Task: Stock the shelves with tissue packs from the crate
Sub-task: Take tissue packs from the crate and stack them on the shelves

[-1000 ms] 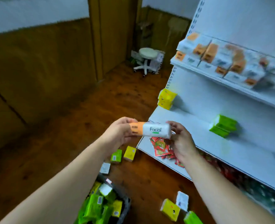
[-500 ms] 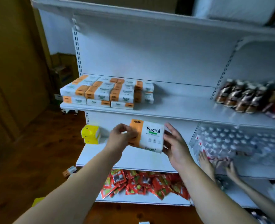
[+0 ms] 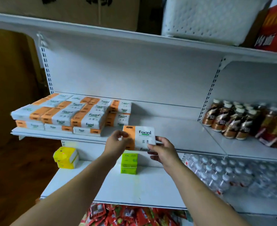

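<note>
I hold an orange-and-white "Facial" tissue pack (image 3: 142,136) with both hands at the front edge of the middle shelf (image 3: 175,128). My left hand (image 3: 116,142) grips its orange left end. My right hand (image 3: 163,149) pinches its lower right corner. The pack is tilted, face toward me, just right of the stacked Facial tissue packs (image 3: 72,115) that fill the shelf's left part. The crate is out of view.
A yellow tissue pack stack (image 3: 66,158) and a green tissue pack stack (image 3: 128,163) stand on the lower shelf (image 3: 134,190). Brown drink bottles (image 3: 235,119) sit at the right, wrapped water bottles (image 3: 224,173) below them. Red snack packets (image 3: 126,216) fill the bottom shelf.
My view swung from the floor up to the shelves. Both hands raised the Facial pack from near the lower shelf to the middle shelf's front edge, beside the stacked packs.
</note>
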Tool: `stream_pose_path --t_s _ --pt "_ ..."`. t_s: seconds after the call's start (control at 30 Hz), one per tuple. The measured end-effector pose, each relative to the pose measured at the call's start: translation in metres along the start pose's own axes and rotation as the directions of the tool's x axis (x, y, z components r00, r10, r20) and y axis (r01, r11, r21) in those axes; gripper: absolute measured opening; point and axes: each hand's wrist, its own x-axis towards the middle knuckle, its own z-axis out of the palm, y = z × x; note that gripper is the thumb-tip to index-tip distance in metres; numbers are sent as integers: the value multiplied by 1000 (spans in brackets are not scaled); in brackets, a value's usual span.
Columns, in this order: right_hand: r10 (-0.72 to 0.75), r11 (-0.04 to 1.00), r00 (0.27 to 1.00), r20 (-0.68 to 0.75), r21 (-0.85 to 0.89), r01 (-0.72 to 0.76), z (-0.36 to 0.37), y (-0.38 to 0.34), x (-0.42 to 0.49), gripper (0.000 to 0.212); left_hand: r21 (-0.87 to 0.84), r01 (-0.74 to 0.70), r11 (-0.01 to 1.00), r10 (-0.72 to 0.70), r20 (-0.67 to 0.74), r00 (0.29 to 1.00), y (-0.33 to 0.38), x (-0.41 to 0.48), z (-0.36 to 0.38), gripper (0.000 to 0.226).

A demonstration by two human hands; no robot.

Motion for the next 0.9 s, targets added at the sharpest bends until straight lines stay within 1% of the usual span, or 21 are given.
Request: stream_pose_path --t_s 0.03,0.07,0.13,0.17,0.2,0.27,0.3,0.33,0.4,0.5,0.63,0.67,0.73,0.9 --pt "1 1000 1000 17 6 -1 5 -1 11 39 43 -6 999 5 10 1000 1 10 -2 17" --pt "-1 1000 999 37 9 1 10 -2 22 40 95 -11 995 8 28 1000 1 22 -6 21" --pt "-13 1000 998 61 3 13 22 -5 42 41 244 -38 969 22 71 997 4 46 -13 36" --pt "-19 1000 998 65 -4 20 28 -7 53 39 349 -75 934 46 92 995 5 60 -17 45" --pt "-24 1000 998 62 -14 25 34 -8 65 36 476 -129 870 82 118 990 7 73 -21 51" --pt "-34 998 998 46 -44 36 46 -12 90 32 708 -225 669 152 166 974 12 99 -28 55" --pt "-41 997 999 36 -64 43 52 -14 103 32 775 -254 578 176 186 967 15 112 -31 54" --pt "-46 995 999 27 -83 48 58 -15 115 32 814 -266 517 169 207 964 19 125 -33 53" --pt "-54 991 998 9 -123 55 70 -16 138 32 862 -280 423 141 243 960 23 150 -35 49" --pt "-80 976 997 -19 -206 74 84 -13 168 29 931 -252 263 93 236 967 22 180 -33 45" --pt "-64 950 998 -17 -308 55 96 -2 199 22 959 -281 40 97 276 956 14 204 -32 44" --pt "-56 941 998 -19 -334 47 98 1 203 22 955 -296 3 99 294 951 13 208 -31 46" --pt "-41 929 999 -34 -369 26 100 7 209 23 948 -319 -21 103 319 942 12 212 -30 48" --pt "-12 936 999 -53 -353 -8 101 8 216 24 940 -341 -4 103 340 935 11 219 -35 43"
